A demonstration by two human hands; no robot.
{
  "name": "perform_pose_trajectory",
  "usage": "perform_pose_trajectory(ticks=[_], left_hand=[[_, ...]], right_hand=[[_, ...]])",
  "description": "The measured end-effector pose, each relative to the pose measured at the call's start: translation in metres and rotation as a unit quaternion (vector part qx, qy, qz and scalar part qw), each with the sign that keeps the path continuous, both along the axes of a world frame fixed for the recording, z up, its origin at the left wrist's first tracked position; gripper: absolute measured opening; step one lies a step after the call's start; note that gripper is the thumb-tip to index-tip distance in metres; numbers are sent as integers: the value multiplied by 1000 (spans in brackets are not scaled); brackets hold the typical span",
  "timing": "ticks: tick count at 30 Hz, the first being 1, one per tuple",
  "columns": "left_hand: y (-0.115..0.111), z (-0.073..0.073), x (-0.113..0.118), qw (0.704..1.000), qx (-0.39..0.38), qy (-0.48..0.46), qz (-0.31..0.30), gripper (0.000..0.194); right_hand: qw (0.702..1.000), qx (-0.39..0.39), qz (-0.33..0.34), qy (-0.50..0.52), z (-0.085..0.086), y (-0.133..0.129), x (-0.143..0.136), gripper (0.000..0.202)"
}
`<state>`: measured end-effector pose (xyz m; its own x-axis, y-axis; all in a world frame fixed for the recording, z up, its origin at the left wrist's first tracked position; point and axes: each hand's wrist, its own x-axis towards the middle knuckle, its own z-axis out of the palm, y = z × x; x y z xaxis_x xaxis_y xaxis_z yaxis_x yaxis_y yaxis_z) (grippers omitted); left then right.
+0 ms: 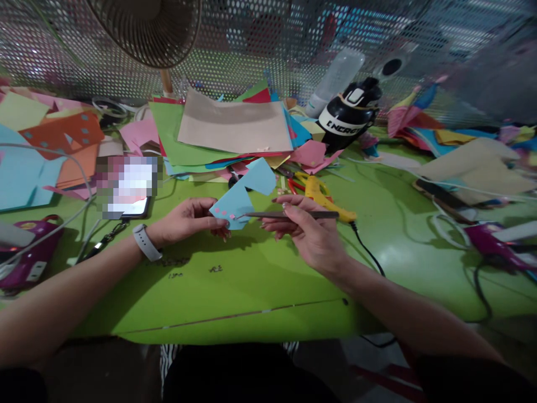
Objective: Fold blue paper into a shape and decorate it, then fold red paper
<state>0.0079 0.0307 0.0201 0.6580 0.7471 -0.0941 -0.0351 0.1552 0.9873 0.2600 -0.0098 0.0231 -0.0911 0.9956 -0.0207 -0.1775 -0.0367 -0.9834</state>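
Note:
My left hand (200, 219) pinches the lower left part of a light blue cut-out of paper (235, 197) just above the green table. A row of small pink pieces (224, 213) lies along the paper's lower edge. My right hand (305, 226) grips a pair of dark tweezers (306, 214), whose tips touch or nearly touch the paper beside the rightmost pink piece. Whether the tips hold anything is too small to tell. On the table below lie small clusters of tiny bits (215, 269).
Behind the hands lie stacked coloured sheets (235, 126) and a black bottle (348, 115). A yellow glue gun (321, 196) rests by my right hand, its cord trailing forward. A lit phone (132, 187) lies left. Purple power strips (31, 249) stand at the sides; a fan (146, 28) is behind.

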Motion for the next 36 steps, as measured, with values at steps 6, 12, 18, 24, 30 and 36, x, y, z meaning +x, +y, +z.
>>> perform_pose_trajectory(ticks=[6,12,18,24,30,36], left_hand=[[0,0,0,1000,-2,-7,-7,18],[1,0,1,1000,-9,-12,-23,16],[1,0,2,1000,-7,-16,-24,14],[0,2,2,999,-17,-12,-34,15],[-1,3,1,999,-13,-8,-43,17],[0,1,1,999,-16,-2,-48,15]], right_hand=[[1000,3,-6,-8,-3,3,-1,26],[1000,-8,4,8,-4,2,-3,28],[1000,-10,6,4,-1,0,-2,24],[1000,8,17,20,-3,1,-1,28],[999,10,34,21,-5,3,-2,27],[1000,10,27,-9,-4,2,1,27]])
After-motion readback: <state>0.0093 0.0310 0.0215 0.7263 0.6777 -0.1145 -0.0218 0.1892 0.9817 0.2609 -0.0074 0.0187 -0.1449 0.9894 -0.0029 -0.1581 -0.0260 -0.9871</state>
